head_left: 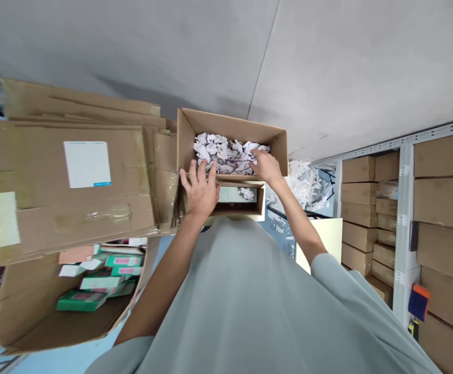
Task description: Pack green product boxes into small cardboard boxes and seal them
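Observation:
An open cardboard box (232,123) stands in front of me, with crumpled white paper (216,148) spread over its inside. My left hand (200,188) rests at the box's near left edge, its fingers spread and nothing in them. Over the near right edge reaches my right hand (267,165). Its thumb and fingers are apart and touch the paper at the right end. Just nearer to me is a smaller open box (236,212), holding a pale green item (228,195) and a wad of crumpled paper (247,194).
Flattened cardboard (74,208) is stacked at the left, above a large carton (24,301) with several green boxes (82,300). Shredded paper (304,182) lies in a heap at the right. Beyond stands a metal shelf (404,208) with brown cartons (444,202). A grey wall (211,52) rises behind.

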`<state>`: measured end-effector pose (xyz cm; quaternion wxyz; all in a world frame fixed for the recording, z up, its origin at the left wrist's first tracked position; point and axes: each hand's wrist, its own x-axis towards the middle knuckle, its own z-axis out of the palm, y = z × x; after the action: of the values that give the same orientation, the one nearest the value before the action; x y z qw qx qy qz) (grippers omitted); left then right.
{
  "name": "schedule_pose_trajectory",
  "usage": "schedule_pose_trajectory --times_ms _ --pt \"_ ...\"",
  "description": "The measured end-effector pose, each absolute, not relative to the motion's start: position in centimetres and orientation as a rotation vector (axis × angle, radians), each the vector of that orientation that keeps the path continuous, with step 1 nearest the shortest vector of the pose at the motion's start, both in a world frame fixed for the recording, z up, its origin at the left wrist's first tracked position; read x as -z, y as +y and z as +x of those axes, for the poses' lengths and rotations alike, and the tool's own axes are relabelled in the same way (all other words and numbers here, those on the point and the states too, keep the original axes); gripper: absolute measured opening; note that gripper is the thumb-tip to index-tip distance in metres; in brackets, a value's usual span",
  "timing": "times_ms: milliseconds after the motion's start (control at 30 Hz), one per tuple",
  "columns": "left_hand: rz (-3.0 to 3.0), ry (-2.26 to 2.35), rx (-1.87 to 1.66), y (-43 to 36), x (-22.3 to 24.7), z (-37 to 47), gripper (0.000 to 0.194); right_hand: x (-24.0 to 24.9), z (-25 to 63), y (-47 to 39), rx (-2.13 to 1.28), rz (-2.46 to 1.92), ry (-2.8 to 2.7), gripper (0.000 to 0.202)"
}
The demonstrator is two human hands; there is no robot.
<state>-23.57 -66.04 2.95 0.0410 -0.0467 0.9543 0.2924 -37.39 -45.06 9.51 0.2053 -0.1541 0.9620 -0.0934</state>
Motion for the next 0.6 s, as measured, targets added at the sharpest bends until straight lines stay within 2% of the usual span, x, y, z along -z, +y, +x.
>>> schedule_pose_trajectory --times_ms 133,300,433,600 --pt "-0.172 2.929 -0.901 -66.1 -2.5 -23.6 0.081 -4.5 -43.7 -49.8 -0.067 -0.574 2.411 0.050" --pt "-0.186 2.949 -0.934 -66.1 -1.8 -23.5 0.079 0.0 -45.4 -51.7 -0.270 -0.555 2.236 0.047" --pt "-0.211 2.954 -0.965 -65.9 -1.4 -23.3 0.077 0.4 -45.4 -50.8 -0.274 -0.596 2.256 0.047" --pt "-0.187 2.946 -0.984 -66.0 -1.5 -23.6 0.081 -2.5 -44.9 -49.3 -0.230 -0.599 2.363 0.039"
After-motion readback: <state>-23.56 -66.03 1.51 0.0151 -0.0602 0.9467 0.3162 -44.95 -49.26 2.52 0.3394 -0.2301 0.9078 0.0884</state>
